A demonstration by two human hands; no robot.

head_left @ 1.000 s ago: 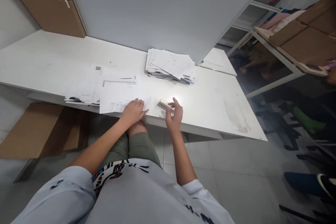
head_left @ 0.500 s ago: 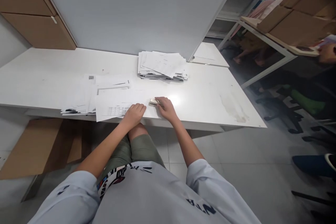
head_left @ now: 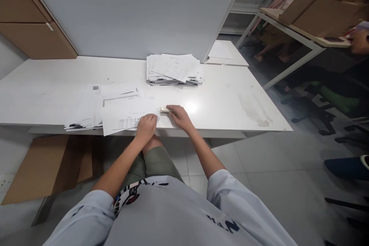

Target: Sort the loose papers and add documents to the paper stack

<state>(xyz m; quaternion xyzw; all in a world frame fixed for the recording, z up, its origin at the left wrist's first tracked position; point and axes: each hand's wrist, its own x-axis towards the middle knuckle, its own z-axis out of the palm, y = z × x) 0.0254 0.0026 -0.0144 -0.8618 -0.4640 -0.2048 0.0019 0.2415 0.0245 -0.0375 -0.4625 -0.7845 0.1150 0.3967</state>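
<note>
My right hand [head_left: 181, 118] is closed around the back of a small pale stapler [head_left: 164, 110], whose front end points left over the white table. To its left, my left hand [head_left: 147, 126] rests with curled fingers on the right edge of a printed sheet of paper [head_left: 118, 115]. A table of lines is printed near that sheet's lower edge, partly under my fingers. The stapler's front lies close to the paper's right side; whether it touches the sheet I cannot tell. More loose papers [head_left: 82, 111] lie to the left, partly beneath the sheet.
A thick stack of papers [head_left: 174, 70] sits farther back on the white table [head_left: 225, 103], before a grey panel [head_left: 135, 11]. Cardboard boxes [head_left: 37, 40] stand at the back left. An open carton [head_left: 37, 169] is below the table. People sit by another table at right.
The camera view has shifted a little. My right hand and the stapler have turned slightly and sit a bit closer to the sheet. My left hand keeps its place on the paper.
</note>
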